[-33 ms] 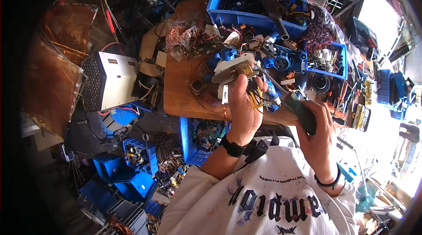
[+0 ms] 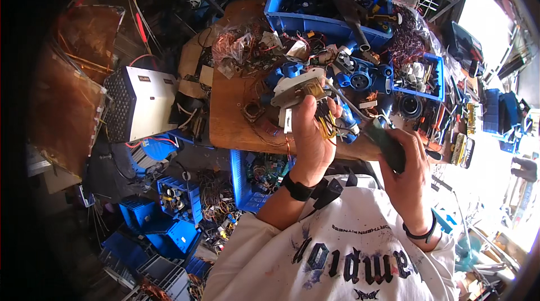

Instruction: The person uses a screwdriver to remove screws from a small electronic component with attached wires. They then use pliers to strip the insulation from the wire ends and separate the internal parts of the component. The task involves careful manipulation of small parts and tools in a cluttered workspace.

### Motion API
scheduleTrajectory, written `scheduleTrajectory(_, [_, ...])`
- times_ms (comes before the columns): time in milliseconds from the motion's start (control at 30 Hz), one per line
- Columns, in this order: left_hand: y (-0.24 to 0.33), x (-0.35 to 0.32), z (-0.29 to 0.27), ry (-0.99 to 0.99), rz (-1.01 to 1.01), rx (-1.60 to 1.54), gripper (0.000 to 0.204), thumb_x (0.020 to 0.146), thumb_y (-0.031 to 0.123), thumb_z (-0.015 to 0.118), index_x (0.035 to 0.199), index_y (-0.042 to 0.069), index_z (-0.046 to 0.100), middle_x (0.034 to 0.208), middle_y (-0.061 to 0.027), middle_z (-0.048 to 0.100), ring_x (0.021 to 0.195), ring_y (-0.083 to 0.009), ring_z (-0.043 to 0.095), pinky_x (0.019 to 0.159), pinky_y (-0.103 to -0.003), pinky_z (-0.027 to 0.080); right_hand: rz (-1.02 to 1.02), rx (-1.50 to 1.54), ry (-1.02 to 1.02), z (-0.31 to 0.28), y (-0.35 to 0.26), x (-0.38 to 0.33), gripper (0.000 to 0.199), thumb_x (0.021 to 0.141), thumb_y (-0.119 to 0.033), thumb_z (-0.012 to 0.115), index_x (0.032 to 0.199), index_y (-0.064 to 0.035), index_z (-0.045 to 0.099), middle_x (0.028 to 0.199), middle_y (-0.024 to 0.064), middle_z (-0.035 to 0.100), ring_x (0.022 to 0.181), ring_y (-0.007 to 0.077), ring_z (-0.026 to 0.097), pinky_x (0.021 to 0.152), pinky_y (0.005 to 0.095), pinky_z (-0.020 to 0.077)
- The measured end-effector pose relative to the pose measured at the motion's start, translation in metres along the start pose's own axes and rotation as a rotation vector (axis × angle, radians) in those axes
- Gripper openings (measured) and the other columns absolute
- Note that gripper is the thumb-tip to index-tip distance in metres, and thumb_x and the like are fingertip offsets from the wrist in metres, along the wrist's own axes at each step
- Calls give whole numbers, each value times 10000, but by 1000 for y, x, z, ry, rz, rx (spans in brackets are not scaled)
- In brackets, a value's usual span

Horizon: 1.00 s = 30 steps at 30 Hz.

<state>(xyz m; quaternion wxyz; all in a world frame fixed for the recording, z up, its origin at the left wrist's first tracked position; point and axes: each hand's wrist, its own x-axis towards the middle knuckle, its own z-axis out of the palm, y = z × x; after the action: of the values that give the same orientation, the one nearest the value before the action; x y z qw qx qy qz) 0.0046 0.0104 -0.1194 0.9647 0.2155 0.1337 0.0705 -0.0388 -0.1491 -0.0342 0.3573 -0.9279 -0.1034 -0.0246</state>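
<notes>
My left hand (image 2: 316, 138) is closed round a light grey metal part (image 2: 298, 86) with a brass-coloured block (image 2: 313, 90) on it, held above the wooden table. Yellow and dark wires (image 2: 327, 123) hang from that part beside my fingers. My right hand (image 2: 406, 157) grips a tool with a dark green handle (image 2: 388, 146), which looks like a screwdriver. Its grey shaft (image 2: 353, 104) slants up and left, and its end is at the right side of the metal part; whether they touch I cannot tell. Blue plastic fittings (image 2: 363, 79) lie just behind.
A big blue bin (image 2: 329, 24) of dark parts stands at the table's back, with a smaller blue tray (image 2: 442, 76) right of it. Copper wire (image 2: 233, 45) lies at the left on the wooden table (image 2: 225, 126). A white box (image 2: 152, 104) stands left; several blue crates (image 2: 174, 233) sit below.
</notes>
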Motion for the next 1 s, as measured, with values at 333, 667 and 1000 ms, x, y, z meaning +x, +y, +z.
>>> scheduleTrajectory(333, [-13, 33, -22, -31, -153, -34, 288, 975, 291, 504, 1136, 57, 547, 1024, -30, 613, 779, -110, 557, 740, -284, 477, 133, 169, -2, 18, 37, 12, 399, 727, -27, 673, 1113, -32, 574, 928, 142, 608, 850, 321, 611, 758, 369, 475])
scheduleTrajectory(667, [-37, 100, -91, 9, -263, -17, 237, 948, 251, 563, 1100, 70, 579, 999, -41, 640, 857, -129, 612, 715, -268, 498, 342, 219, -10, 40, 119, 4, 399, 742, -78, 692, 1115, -2, 573, 942, 154, 638, 849, 284, 635, 772, 348, 494])
scheduleTrajectory(1000, [-55, 82, -85, -59, -325, 601, 306, 963, 272, 541, 1161, 42, 579, 1075, -57, 638, 884, -129, 612, 762, -292, 518, 805, 1077, 31, 65, 161, 5, 301, 810, -139, 665, 1063, 6, 595, 743, 13, 566, 623, 80, 522, 572, 232, 428])
